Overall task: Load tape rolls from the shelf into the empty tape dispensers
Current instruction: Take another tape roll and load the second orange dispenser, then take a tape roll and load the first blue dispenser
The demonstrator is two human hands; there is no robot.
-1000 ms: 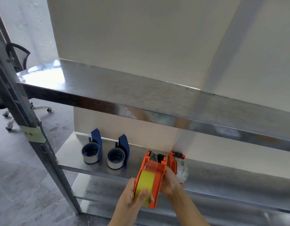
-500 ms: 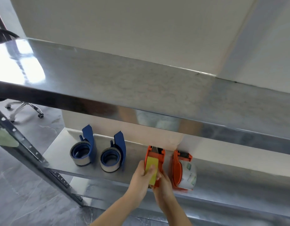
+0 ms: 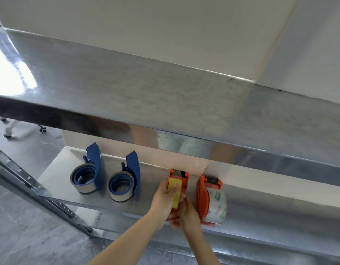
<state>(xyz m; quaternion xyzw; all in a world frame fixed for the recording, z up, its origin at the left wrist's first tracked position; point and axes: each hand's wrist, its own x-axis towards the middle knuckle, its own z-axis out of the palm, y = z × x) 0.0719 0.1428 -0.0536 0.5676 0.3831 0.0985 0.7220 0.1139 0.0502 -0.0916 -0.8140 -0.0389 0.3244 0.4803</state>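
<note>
An orange tape dispenser (image 3: pixel 182 178) loaded with a yellow tape roll (image 3: pixel 175 190) stands on the lower metal shelf (image 3: pixel 56 178). My left hand (image 3: pixel 163 199) grips its left side, thumb on the yellow roll. My right hand (image 3: pixel 184 213) holds its lower end from the right. Beside it on the right stands a second orange dispenser (image 3: pixel 205 196) with a clear printed tape roll (image 3: pixel 218 203). Two blue dispensers with grey tape rolls lie to the left, one (image 3: pixel 89 175) further left and one (image 3: pixel 125 184) nearer.
The upper metal shelf (image 3: pixel 146 96) juts out above the lower one. A slanted perforated shelf post (image 3: pixel 41 197) runs at the lower left. Office chair wheels (image 3: pixel 8 131) stand on the grey floor at the far left. A white wall is behind.
Both hands carried the orange dispenser with the yellow roll from the shelf's front edge back onto the shelf, beside the other orange dispenser. The view moved closer and to the right.
</note>
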